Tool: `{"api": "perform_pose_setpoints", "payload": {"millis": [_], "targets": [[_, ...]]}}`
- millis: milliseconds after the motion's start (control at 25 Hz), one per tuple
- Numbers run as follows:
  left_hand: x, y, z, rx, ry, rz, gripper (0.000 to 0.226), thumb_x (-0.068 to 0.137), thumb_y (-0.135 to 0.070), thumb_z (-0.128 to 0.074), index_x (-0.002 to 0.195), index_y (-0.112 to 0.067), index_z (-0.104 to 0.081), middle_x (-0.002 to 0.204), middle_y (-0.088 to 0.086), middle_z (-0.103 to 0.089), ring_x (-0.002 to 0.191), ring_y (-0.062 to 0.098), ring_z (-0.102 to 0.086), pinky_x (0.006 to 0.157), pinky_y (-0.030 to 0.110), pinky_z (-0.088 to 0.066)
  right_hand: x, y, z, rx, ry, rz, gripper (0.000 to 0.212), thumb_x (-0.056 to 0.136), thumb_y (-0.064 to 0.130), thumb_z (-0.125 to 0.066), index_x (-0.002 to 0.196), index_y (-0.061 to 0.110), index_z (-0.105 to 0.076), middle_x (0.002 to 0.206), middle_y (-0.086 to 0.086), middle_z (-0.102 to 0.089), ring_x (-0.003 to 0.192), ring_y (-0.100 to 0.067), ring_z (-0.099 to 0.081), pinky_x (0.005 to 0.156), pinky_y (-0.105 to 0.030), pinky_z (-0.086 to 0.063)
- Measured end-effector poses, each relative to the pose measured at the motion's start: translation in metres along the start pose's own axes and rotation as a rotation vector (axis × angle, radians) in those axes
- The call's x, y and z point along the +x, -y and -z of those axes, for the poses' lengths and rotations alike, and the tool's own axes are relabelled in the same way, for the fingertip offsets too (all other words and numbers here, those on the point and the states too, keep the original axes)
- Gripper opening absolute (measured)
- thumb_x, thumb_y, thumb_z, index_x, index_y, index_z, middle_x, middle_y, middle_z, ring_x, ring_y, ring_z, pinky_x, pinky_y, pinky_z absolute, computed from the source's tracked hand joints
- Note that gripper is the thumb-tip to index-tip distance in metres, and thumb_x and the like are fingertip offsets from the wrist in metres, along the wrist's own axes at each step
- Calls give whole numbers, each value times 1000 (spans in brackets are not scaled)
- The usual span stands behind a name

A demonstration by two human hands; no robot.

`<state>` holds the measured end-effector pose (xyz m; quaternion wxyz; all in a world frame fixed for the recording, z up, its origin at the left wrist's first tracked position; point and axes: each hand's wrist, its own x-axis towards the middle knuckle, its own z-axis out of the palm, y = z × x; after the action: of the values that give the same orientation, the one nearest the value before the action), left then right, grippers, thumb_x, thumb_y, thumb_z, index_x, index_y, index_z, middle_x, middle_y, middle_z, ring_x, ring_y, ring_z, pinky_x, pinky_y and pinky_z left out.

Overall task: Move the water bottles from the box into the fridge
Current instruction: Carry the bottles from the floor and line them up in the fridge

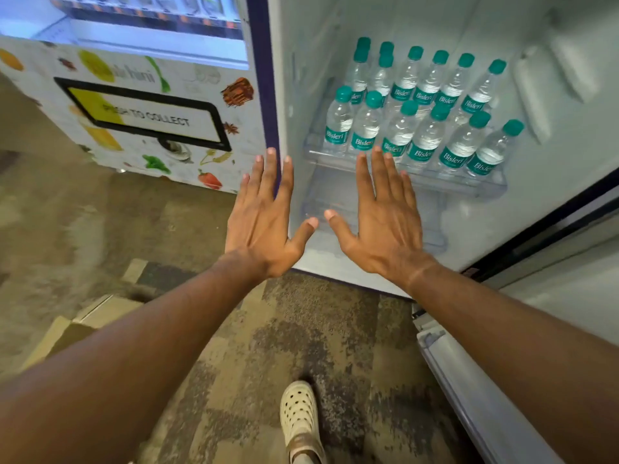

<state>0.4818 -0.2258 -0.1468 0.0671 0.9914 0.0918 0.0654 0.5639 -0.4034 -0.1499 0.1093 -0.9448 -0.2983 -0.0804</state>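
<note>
Both hands out flat, palms down, fingers straight and spread, holding nothing: left hand (264, 216) in front of the fridge door's dark blue edge, right hand (385, 219) just below the door shelf (435, 182). Thumbs point at each other, close but apart. Bottles (418, 122) sit upright on that shelf in two rows, packed side by side: clear ribbed plastic, teal screw caps, teal band labels reading "Bisleri" in white script. Shelf is clear moulded plastic with a low front lip; a second clear shelf (335, 202) below it shows through between the hands, contents can't tell. Fridge door (418, 28) liner is smooth white plastic with moulded ridges at upper right. Box (83, 326) is plain brown cardboard, flaps up, on the floor at lower left, partly hidden behind the left forearm; inside not visible. Vending machine (140, 105) stands left of the door: white panel printed with fruit, veg and spice pictures, black-framed flap with "PUSH TO COLLECT" in black on yellow and white, lit product rows above, blurred. Floor (301, 329) is mottled brown-grey carpet, rough texture. One cream perforated clog (298, 413) at the bottom centre.
</note>
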Motion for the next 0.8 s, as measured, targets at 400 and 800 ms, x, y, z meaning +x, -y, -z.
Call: {"api": "perform_pose_setpoints", "payload": {"millis": [400,800], "targets": [[-207,64,20,-31,1,321,91,89,-66,-27,155,-12,6,161,13,14,149,26,15,122,44,3,-109,131,-9,86,107,264,92,89,68,-31,155,11,-1,163,-14,1,150,-28,3,122,-48,-4],[-440,150,-23,-80,92,710,91,88,-65,-29,154,-13,7,161,12,12,149,27,12,121,42,1,-236,307,-95,186,359,547,93,90,67,-30,154,7,-2,162,-17,1,150,-29,0,121,-50,-9]]}}
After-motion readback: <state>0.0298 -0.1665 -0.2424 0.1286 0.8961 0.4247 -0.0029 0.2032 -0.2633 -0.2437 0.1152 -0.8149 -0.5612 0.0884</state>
